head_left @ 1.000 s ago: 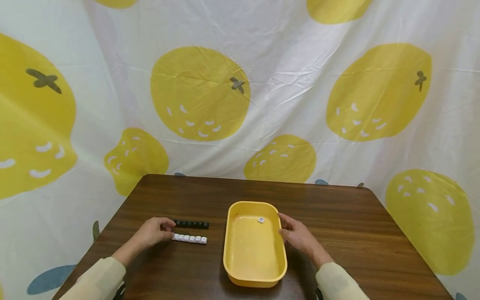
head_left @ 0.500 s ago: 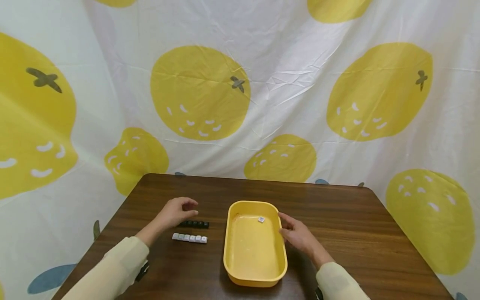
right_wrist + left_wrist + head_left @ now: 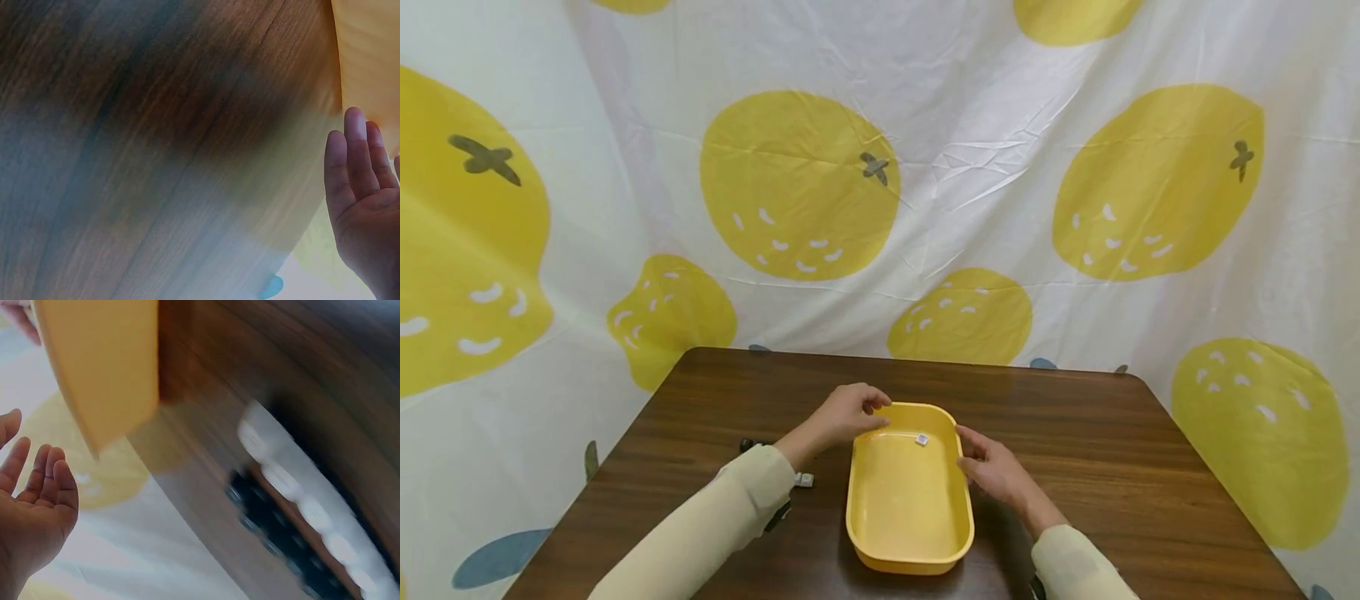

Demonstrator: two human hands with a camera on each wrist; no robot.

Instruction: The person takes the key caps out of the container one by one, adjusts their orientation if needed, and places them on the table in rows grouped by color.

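Note:
A yellow rectangular tray (image 3: pixel 910 508) stands on the table with one small white keycap (image 3: pixel 922 439) inside, near its far end. My left hand (image 3: pixel 844 414) is over the tray's far left rim, thumb and fingers apart. Nothing shows between them, and the left wrist view shows the same loosely spread fingers (image 3: pixel 47 472). My right hand (image 3: pixel 996 475) rests against the tray's right side, its fingers extended along the wall. To the left lie a white keycap row (image 3: pixel 312 512) and a black keycap row (image 3: pixel 275 531), side by side; in the head view my left sleeve hides most of both.
The brown wood-grain table (image 3: pixel 1112 467) reaches back to a white curtain (image 3: pixel 970 192) printed with yellow lemons. The left sleeve (image 3: pixel 700 525) crosses above the table's left part.
My left hand has left the left end of the keycap rows, passed over the black row and moved right to the tray's far left rim. My right hand and the tray have stayed put.

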